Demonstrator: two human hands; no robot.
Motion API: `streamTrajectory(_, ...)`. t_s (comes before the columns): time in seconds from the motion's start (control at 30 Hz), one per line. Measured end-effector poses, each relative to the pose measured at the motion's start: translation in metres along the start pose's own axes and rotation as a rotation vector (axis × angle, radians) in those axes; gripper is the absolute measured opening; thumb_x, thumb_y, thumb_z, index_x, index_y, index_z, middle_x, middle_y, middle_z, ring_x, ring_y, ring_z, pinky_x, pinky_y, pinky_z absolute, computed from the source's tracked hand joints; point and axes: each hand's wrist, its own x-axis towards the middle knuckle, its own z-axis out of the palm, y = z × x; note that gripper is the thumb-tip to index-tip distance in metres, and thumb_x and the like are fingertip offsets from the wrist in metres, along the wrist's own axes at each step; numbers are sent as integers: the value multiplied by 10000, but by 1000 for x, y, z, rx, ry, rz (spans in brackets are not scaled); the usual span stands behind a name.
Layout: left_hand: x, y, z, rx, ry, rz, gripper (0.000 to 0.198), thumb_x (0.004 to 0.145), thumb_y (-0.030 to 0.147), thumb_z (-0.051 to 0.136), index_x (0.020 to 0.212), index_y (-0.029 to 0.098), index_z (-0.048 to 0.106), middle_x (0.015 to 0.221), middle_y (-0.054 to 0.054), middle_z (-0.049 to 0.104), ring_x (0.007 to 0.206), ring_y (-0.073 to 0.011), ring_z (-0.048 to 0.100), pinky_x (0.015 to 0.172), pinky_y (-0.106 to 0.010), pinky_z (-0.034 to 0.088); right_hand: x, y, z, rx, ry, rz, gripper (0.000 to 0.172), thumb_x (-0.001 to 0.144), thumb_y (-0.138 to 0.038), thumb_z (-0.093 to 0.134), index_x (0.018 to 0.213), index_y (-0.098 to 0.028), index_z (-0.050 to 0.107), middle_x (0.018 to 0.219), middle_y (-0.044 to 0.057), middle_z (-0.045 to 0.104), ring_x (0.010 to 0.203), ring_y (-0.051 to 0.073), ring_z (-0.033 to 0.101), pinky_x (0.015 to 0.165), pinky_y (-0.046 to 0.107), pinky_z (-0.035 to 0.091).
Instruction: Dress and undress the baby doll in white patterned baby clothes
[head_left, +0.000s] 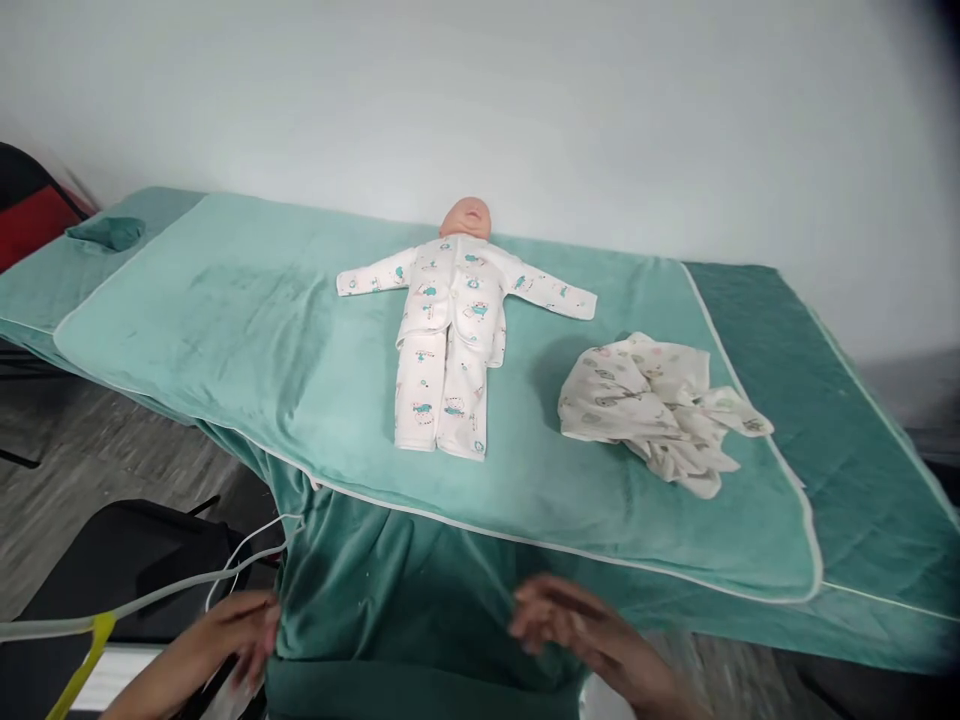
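Observation:
A baby doll (471, 215) lies on its back on the green padded cover (262, 330). It wears a white long-sleeved baby jacket (457, 290) and white trousers (441, 400), both with teal prints, and the sleeves stretch out sideways. To its right sits a crumpled white cloth (652, 405) with a faint leaf-like pattern. My left hand (246, 635) is low by the front drape, blurred, with its fingers partly hidden. My right hand (566, 620) hovers in front of the table's near edge, fingers loosely bent and apart, holding nothing. Both hands are away from the doll.
A black chair (127, 560) stands at the lower left, beside a pale tube (165, 593) with a yellow strap (86, 665) and a thin white cable (244, 540). Behind the table rises a white wall (480, 100). Green fabric (405, 570) hangs over the front edge.

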Motion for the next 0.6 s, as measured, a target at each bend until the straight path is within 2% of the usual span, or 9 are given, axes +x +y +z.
streamTrajectory(0.03,11,14,15,-40,-26,87,344,883,483,741,777,156,722,650,-38,700,582,-168,670,552,-240,510,22,2,8,102,-86,-31,621,795,-679,753,1252,-259,723,1153,131,774,1009,248,735,899,384,522)
streamTrajectory(0.1,39,34,40,-180,-126,148,315,902,466,726,960,158,752,818,-71,757,646,-183,709,630,-281,563,63,8,23,250,-179,-21,669,797,-676,745,1331,-276,690,1323,138,718,1143,254,700,942,379,509)
streamTrajectory(0.17,67,39,53,-368,-159,140,294,895,400,750,1102,192,762,1020,-86,784,829,-208,757,778,-329,614,93,18,30,313,-127,2,615,853,-656,698,1354,-298,679,1491,120,616,1311,250,617,1045,386,468)
streamTrajectory(0.27,93,25,45,-566,-121,116,333,902,406,742,1210,282,754,1333,-68,730,1120,-245,742,912,-378,628,107,33,27,318,-25,5,582,899,-678,623,1366,-333,669,1636,88,467,1469,266,478,1168,436,379)
streamTrajectory(0.37,92,14,33,-553,-124,139,342,920,457,704,1223,308,757,1409,-69,692,1203,-269,712,899,-383,634,95,32,22,203,-40,-22,596,886,-695,635,1366,-343,670,1602,106,508,1438,298,513,1165,485,382)
streamTrajectory(0.43,81,23,35,-425,-199,175,358,923,459,695,1233,290,756,1344,-100,720,1169,-287,720,842,-368,633,83,12,24,47,-197,-7,611,851,-638,728,1369,-315,676,1545,130,563,1391,311,564,1150,492,402)
streamTrajectory(0.47,74,34,41,-340,-264,198,383,918,459,700,1250,274,749,1310,-121,729,1145,-302,725,811,-365,629,78,-5,26,-48,-330,6,659,811,-591,796,1384,-290,671,1520,146,583,1367,320,587,1140,491,416)
streamTrajectory(0.53,63,68,58,-176,-434,249,441,884,484,732,1246,232,748,1248,-152,740,1090,-334,736,776,-377,620,73,-53,34,-191,-561,-6,657,807,-535,824,1387,-264,674,1471,153,623,1299,311,644,1120,475,444)
streamTrajectory(0.6,61,114,84,-89,-541,382,472,858,517,756,1209,203,764,1207,-162,752,1016,-333,755,784,-403,619,79,-111,43,-325,-688,-149,546,894,-515,744,1356,-228,698,1332,163,711,1181,284,708,1044,439,504)
